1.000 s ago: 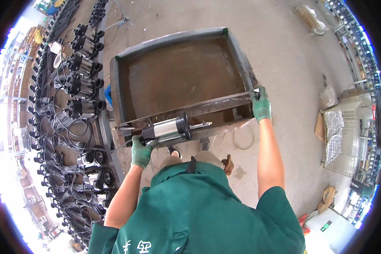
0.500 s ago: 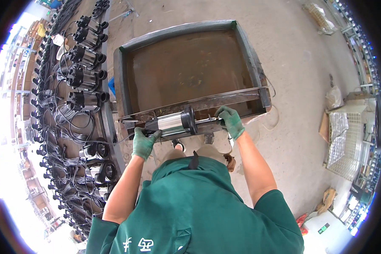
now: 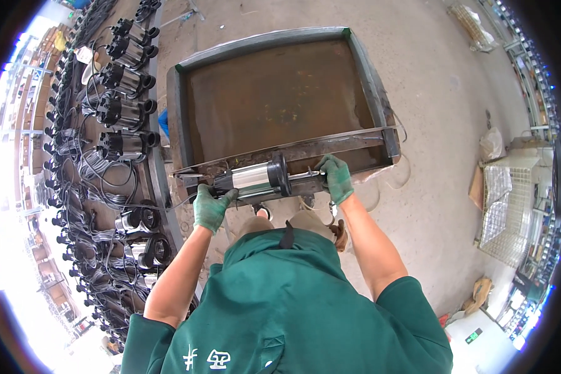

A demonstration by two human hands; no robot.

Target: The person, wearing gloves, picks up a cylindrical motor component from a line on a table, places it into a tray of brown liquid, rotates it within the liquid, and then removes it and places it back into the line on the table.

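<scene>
Concrete workshop floor (image 3: 430, 68), with a rusty steel tray bench (image 3: 274, 100) at centre. Silver-and-black cylindrical pump (image 3: 258, 177) lies along the tray's near rim. Left hand (image 3: 210, 206), green-gloved, is wrapped around its left end; right hand (image 3: 335, 177), also gloved, is clamped on the thin shaft at its right end. Rows of black pumps (image 3: 121, 106) with cables sit left; small green sign (image 3: 474, 336) lower right

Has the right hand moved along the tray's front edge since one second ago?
Yes. The right hand left the front right corner of the rusty tray and moved left along its front rail, onto the end of the silver cylinder.
</scene>
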